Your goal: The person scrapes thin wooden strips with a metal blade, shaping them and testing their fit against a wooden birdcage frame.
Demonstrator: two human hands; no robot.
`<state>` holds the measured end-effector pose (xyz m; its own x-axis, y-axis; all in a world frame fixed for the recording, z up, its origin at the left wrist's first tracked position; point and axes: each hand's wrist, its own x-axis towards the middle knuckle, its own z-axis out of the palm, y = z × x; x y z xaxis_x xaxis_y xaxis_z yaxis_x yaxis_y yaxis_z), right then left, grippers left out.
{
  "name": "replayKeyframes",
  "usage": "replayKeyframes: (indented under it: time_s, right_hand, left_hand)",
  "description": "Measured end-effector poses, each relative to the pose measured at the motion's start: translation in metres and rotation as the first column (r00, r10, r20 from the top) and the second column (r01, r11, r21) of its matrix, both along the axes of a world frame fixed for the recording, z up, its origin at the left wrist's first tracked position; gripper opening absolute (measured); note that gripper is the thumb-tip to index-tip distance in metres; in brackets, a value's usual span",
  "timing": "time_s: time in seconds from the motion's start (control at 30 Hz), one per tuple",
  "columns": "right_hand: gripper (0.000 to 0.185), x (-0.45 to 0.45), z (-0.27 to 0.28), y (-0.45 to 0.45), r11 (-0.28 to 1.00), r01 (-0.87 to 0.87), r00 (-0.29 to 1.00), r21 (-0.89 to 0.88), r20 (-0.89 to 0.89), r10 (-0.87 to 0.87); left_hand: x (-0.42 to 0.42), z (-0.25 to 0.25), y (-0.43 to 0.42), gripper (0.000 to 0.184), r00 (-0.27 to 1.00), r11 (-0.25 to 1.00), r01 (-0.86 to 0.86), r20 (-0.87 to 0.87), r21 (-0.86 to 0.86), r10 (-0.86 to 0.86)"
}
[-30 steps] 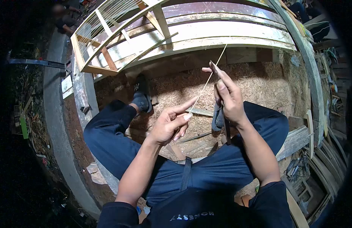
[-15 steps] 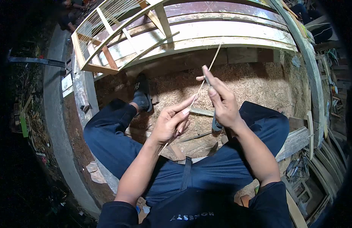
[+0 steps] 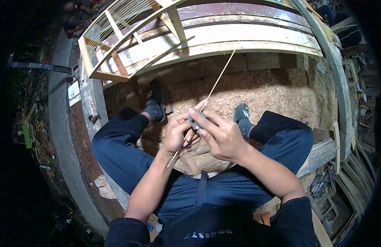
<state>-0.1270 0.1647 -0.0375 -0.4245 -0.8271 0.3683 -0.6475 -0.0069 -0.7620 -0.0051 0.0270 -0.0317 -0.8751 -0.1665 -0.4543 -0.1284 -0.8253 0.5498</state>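
A thin bamboo stick (image 3: 220, 76) slants up and away through my left hand (image 3: 174, 136), whose fingers are closed around it. Its lower end comes out below, near the wrist. My right hand (image 3: 224, 138) meets the left over my lap. Pinched in its fingers is a small flat grey metal piece (image 3: 193, 124), which lies against the stick. Fingers cover much of the metal, so its full shape and edge are hidden.
A curved wooden frame with thin parallel rods (image 3: 116, 29) rests on the plank bench (image 3: 248, 35) ahead. Wood shavings (image 3: 277, 94) cover the ground between my feet. Bent strips (image 3: 359, 181) lie at the right. Another person (image 3: 73, 20) sits at the upper left.
My right hand has come down and left along the stick with the metal piece and now meets my left hand. The stick's far tip has shifted slightly left and down.
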Motion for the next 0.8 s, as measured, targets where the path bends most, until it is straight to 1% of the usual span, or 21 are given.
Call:
replayKeyframes:
  time_s: [0.1,0.17,0.27,0.37,0.4,0.43,0.5,0.53,0.57,0.6,0.63,0.7,0.77,0.8]
  right_hand:
    - [0.052,-0.001,-0.004,0.001,1.0,0.019,1.0,-0.002,-0.022,-0.019]
    - [0.052,-0.009,-0.009,0.004,0.994,0.061,0.998,0.089,-0.034,-0.058]
    - [0.053,-0.01,-0.004,0.003,0.997,0.056,0.998,0.051,-0.044,-0.054]
    - [0.053,0.004,-0.004,0.004,1.0,-0.017,1.0,-0.006,0.018,0.017]
    - [0.053,-0.001,0.0,0.003,0.998,0.02,0.998,0.066,0.061,-0.024]
    - [0.053,-0.008,-0.005,0.001,0.996,0.073,0.996,0.052,0.053,-0.075]
    - [0.053,-0.017,-0.011,0.0,0.995,0.102,0.995,0.002,0.02,-0.102]
    - [0.053,-0.012,-0.009,0.001,0.995,0.099,0.995,0.001,0.014,-0.099]
    - [0.052,-0.001,-0.006,0.003,0.999,0.042,0.999,-0.006,0.032,-0.041]
    - [0.051,0.005,-0.005,0.003,1.0,-0.016,0.998,-0.016,0.053,0.017]
    - [0.051,0.003,-0.005,0.002,1.0,-0.016,0.998,-0.02,0.055,0.017]
    - [0.048,-0.006,-0.009,0.002,0.997,0.03,0.999,0.068,0.031,-0.032]
    - [0.047,-0.018,-0.013,0.002,0.995,0.09,0.995,0.031,0.037,-0.091]
    - [0.047,-0.018,-0.011,0.003,0.995,0.084,0.996,0.061,0.031,-0.086]
  left_hand:
    - [0.003,-0.002,-0.002,0.054,1.0,1.0,0.001,0.004,0.006,-0.001]
    - [0.0,0.002,-0.002,0.054,0.999,0.999,0.012,-0.033,0.04,-0.011]
    - [0.001,-0.001,-0.001,0.053,0.999,0.999,0.006,-0.036,0.035,-0.005]
    - [0.001,0.002,-0.001,0.05,1.0,1.0,0.017,-0.022,-0.004,-0.017]
    - [0.0,0.001,-0.001,0.05,1.0,1.0,0.009,-0.008,-0.005,-0.009]
    - [0.0,0.001,-0.001,0.05,1.0,1.0,0.0,0.002,-0.005,0.0]
    - [0.0,0.001,-0.001,0.049,1.0,1.0,0.009,0.0,-0.003,-0.009]
    - [-0.001,0.002,-0.002,0.048,1.0,1.0,0.017,0.002,-0.006,-0.017]
    - [0.0,0.003,-0.003,0.046,1.0,1.0,0.024,0.008,-0.009,-0.024]
    - [0.001,0.003,-0.004,0.046,0.999,1.0,0.012,-0.035,0.002,-0.012]
    - [0.001,0.002,-0.005,0.046,0.999,1.0,0.011,-0.032,-0.002,-0.011]
    - [0.002,-0.001,-0.004,0.045,0.998,0.999,0.029,-0.053,-0.012,-0.03]
    - [0.002,0.002,0.0,0.044,0.998,0.999,0.033,-0.045,-0.029,-0.034]
    - [0.003,0.002,0.002,0.044,0.999,0.999,0.035,-0.011,-0.038,-0.036]
